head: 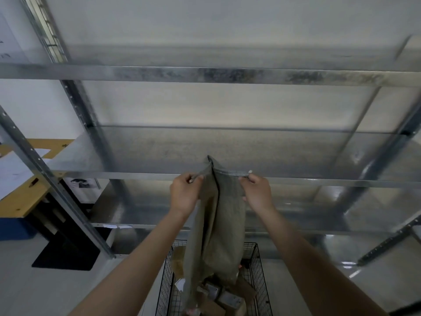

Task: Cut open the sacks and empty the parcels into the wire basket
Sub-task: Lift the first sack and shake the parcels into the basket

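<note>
Left grip (185, 190) and right grip (258, 190) each pinch the upper seam of the sack (216, 229), which hangs mouth-down over the wire basket (257, 261), parcels (229, 298) heaped below. Risk: a sideways swing drops remaining parcels outside the rim.

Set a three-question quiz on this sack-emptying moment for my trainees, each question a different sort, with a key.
1. True or false: the sack hangs above the wire basket.
2. How many hands grip the sack's top edge? A none, B one, C two.
3. Fill in: the parcels lie ___ the basket.
Key: 1 true; 2 C, left hand and right hand; 3 inside.
</note>
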